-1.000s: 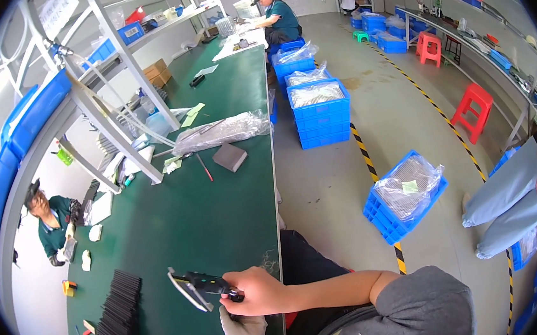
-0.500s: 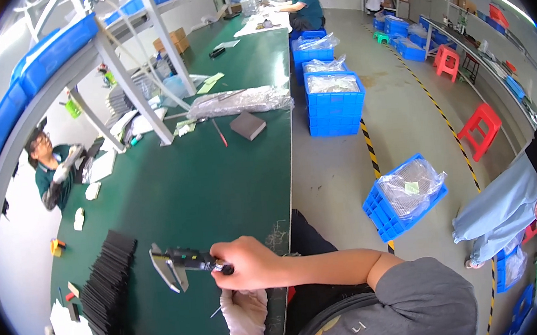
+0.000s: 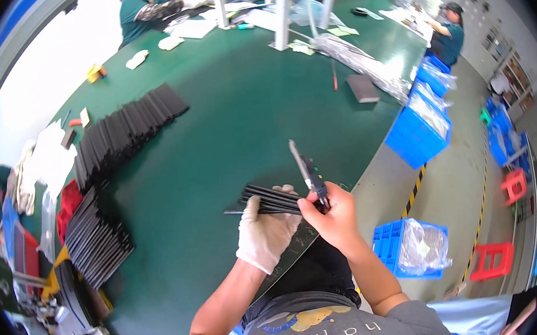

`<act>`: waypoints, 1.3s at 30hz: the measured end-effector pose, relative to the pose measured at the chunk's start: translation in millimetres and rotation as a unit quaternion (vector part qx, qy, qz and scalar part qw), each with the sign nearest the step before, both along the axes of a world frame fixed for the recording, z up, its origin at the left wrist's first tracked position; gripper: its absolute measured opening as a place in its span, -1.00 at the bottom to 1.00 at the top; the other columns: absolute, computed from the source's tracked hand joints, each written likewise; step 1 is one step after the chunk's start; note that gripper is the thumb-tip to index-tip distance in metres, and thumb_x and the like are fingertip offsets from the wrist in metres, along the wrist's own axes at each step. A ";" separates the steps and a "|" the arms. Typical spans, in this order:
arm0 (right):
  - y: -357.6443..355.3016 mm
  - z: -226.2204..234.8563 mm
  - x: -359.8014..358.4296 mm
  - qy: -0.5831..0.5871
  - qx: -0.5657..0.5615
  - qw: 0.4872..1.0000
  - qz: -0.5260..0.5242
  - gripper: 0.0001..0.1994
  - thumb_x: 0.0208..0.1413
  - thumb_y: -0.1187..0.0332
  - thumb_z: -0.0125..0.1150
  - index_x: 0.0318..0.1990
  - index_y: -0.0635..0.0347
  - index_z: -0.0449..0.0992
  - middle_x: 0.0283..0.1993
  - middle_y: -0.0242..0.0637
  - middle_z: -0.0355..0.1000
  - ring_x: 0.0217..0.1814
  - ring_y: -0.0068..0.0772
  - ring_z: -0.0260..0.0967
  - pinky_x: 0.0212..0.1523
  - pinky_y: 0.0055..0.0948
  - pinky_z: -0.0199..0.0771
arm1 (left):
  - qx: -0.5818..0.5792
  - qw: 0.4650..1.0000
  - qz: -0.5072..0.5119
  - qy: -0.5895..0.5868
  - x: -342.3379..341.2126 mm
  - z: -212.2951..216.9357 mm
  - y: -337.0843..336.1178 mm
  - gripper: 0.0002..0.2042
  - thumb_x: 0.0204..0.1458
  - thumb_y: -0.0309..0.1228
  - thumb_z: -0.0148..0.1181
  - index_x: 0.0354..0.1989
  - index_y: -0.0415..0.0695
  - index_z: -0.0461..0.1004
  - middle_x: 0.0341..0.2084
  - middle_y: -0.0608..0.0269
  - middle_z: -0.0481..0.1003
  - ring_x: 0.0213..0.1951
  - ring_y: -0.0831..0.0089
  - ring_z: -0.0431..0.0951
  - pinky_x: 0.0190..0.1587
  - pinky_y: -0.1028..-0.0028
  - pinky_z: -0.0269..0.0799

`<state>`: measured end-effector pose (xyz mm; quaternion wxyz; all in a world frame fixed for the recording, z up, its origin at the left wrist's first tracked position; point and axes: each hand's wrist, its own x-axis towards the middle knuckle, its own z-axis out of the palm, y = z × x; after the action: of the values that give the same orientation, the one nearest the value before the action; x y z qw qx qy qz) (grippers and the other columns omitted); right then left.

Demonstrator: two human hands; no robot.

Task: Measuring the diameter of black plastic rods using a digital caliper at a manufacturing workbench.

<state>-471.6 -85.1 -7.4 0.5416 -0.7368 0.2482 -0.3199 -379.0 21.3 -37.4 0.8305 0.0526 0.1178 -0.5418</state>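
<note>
My left hand (image 3: 263, 237), in a white glove, is closed around a small bundle of thin black rods (image 3: 272, 199) just above the table's near edge. One thinner rod sticks out to the left of the bundle. My bare right hand (image 3: 337, 217) grips a caliper (image 3: 311, 175), its jaws pointing away from me. The right thumb and fingers meet the right end of the bundle; whether they press on it I cannot tell. To the left lie a long row of black strips (image 3: 128, 134) and a second pile of black rods (image 3: 97, 236).
The green table (image 3: 226, 126) curves around in front of me. Toward its far side are a dark block (image 3: 362, 88), a plastic-wrapped bundle (image 3: 361, 63) and white shelf posts (image 3: 282, 19). Blue crates (image 3: 420, 130) and a red stool (image 3: 492, 261) stand on the floor at right. Co-workers sit around the table.
My view has swung left and down. The caliper has turned from pointing left to pointing away from me. My left hand has come out from beneath the right, showing the rod bundle.
</note>
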 end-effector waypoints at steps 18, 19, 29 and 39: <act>10.1 87.8 40.0 0.057 -0.309 0.939 0.139 -0.82 -0.26 0.44 0.26 -0.45 0.27 0.43 -0.58 -0.08 0.40 -0.57 -0.06 0.40 -0.54 -0.34 0.39 | -0.062 0.998 -0.010 -0.019 -18.1 45.0 -0.2 -0.72 0.21 -0.17 -0.18 -0.11 -0.06 0.37 -0.14 0.31 0.44 -0.06 0.45 0.44 0.00 0.31 0.38; 11.6 89.7 46.1 0.089 -0.322 0.933 0.138 -0.83 -0.25 0.43 0.25 -0.45 0.27 0.43 -0.60 -0.09 0.40 -0.56 -0.06 0.41 -0.54 -0.32 0.39 | -0.063 0.998 -0.006 -0.022 -14.6 47.6 1.6 -0.72 0.21 -0.17 -0.18 -0.11 -0.06 0.37 -0.14 0.31 0.44 -0.06 0.45 0.44 0.00 0.31 0.38; 13.4 88.4 63.5 0.121 -0.333 0.926 0.132 -0.85 -0.24 0.41 0.23 -0.47 0.25 0.46 -0.65 -0.10 0.38 -0.57 -0.06 0.42 -0.54 -0.25 0.39 | -0.019 0.956 -0.233 -0.176 26.6 27.8 49.1 -0.42 0.14 0.16 -0.29 -0.05 -0.12 0.36 -0.19 0.20 0.46 -0.17 0.39 0.49 -0.15 0.36 0.39; 23.1 82.0 77.7 0.102 -0.323 0.928 0.156 -0.88 -0.25 0.43 0.17 -0.57 0.28 0.39 -0.66 -0.02 0.37 -0.58 0.06 0.40 -0.55 -0.09 0.37 | 0.313 0.670 0.086 -0.668 36.3 37.9 5.9 -0.52 -0.08 -0.46 0.25 0.03 -0.23 0.24 -0.09 0.21 0.34 -0.13 0.47 0.37 -0.08 0.45 0.35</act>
<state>-393.8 -62.1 74.6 0.2890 -0.9299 0.0677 -0.2173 -342.7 27.2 0.5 0.6649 0.6468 -0.3019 -0.2198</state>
